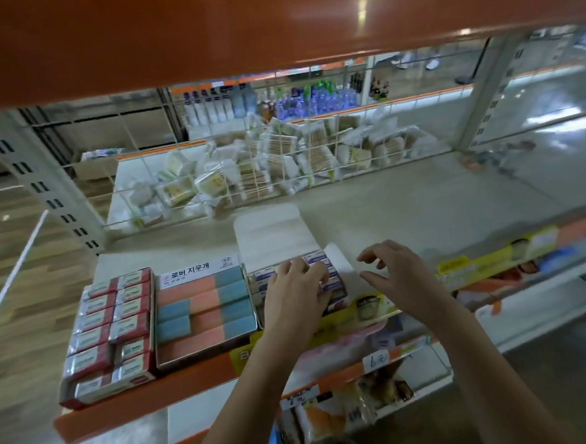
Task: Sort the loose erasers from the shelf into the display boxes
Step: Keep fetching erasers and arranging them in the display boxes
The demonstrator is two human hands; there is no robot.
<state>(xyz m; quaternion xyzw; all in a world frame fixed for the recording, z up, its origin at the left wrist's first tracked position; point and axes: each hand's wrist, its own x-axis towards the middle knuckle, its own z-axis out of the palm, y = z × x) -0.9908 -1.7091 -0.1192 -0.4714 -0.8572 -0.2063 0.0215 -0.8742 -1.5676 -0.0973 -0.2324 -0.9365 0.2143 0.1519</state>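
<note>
Erasers fill three display boxes at the shelf (pixel 421 210) front: red box (pixel 109 332), pink-blue box (pixel 202 306), white box (pixel 268 233). Left hand (pixel 294 290) presses flat, fingers straight, on the white-blue erasers (pixel 325 271) there. Right hand (pixel 396 274) hovers beside, fingers relaxed, holding nothing. No loose erasers visible; sorting seems nearly finished.

Under my left hand (pixel 294 287) sit white erasers with blue-purple printed sleeves (pixel 329 274), in a white box whose plain white lid (pixel 271 233) stands open. Beside it, a box of salmon-pink and teal-blue block erasers (pixel 204 306) carries a white label with black lettering. Further left, red-wrapped erasers (pixel 109 332) bear pale labels. The shelf (pixel 404 208) is pale grey with an orange edge.
</note>
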